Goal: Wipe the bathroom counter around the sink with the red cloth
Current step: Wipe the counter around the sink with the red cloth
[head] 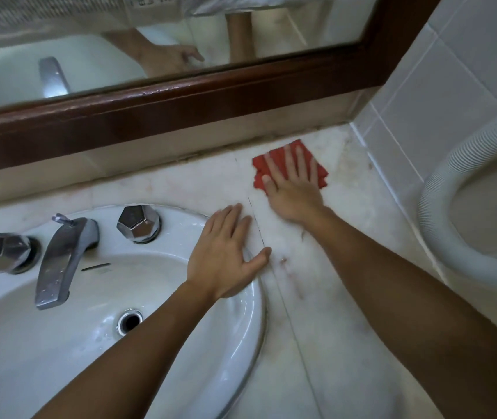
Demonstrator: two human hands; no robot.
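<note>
Right hand [294, 192] flat, fingers straight and spread, pressing red cloth [289, 164] against counter [332, 297] near back corner. Left hand [226, 252] just beside, nearer, open, palm down across sink [250, 313] rim, gripping nothing.

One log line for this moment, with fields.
step: wiping | right hand: flat on red cloth, back right counter | left hand: flat on sink rim | stains: near front seam
</note>
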